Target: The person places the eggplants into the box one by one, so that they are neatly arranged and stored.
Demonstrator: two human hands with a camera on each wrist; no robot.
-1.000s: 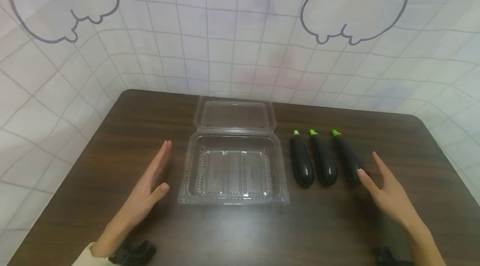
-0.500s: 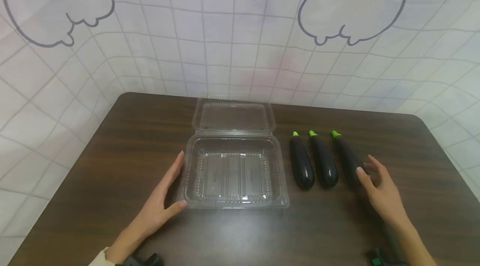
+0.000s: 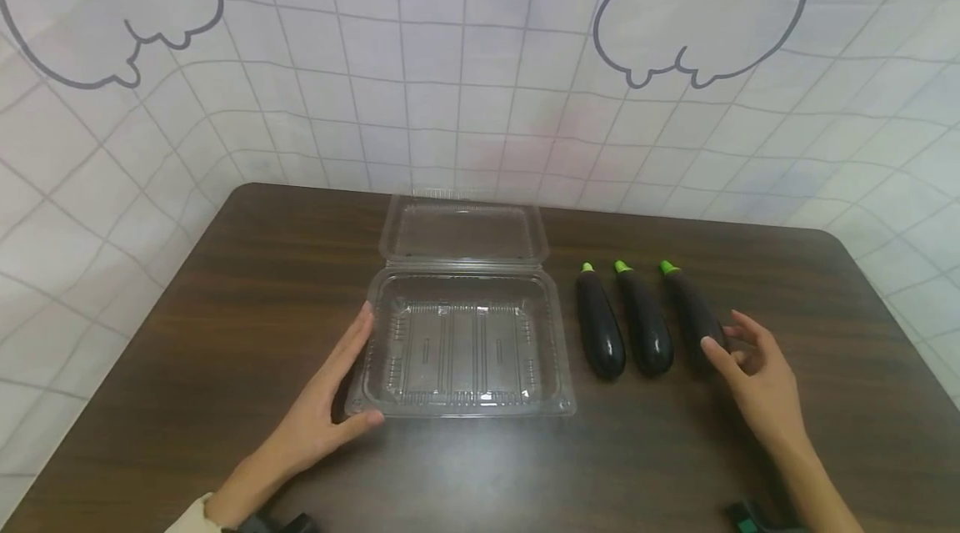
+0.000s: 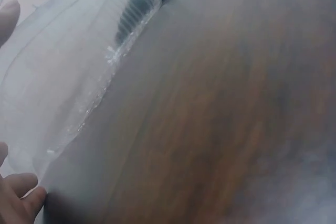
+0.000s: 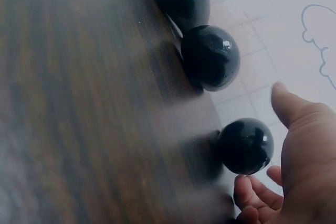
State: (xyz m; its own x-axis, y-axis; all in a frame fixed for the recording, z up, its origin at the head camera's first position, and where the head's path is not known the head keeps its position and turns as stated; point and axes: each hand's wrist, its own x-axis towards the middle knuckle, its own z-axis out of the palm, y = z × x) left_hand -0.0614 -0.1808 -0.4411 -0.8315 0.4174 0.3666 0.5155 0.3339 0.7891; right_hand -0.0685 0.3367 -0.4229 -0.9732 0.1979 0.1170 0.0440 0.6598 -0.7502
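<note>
I have the left grip (image 3: 318, 412) spread wide, fingers straight at the left rim of the clear container (image 3: 462, 349), whose ribbed floor shows. My right grip (image 3: 761, 391) is partly open around the right-hand eggplant (image 3: 693, 312); I can't tell whether it holds. Two more eggplants (image 3: 602, 329) lie between on the bench (image 3: 480, 475). Farther back, the lid (image 3: 465, 233) lies open.

Cream sleeve (image 3: 192, 519), black wrist gear (image 3: 302, 524)
</note>
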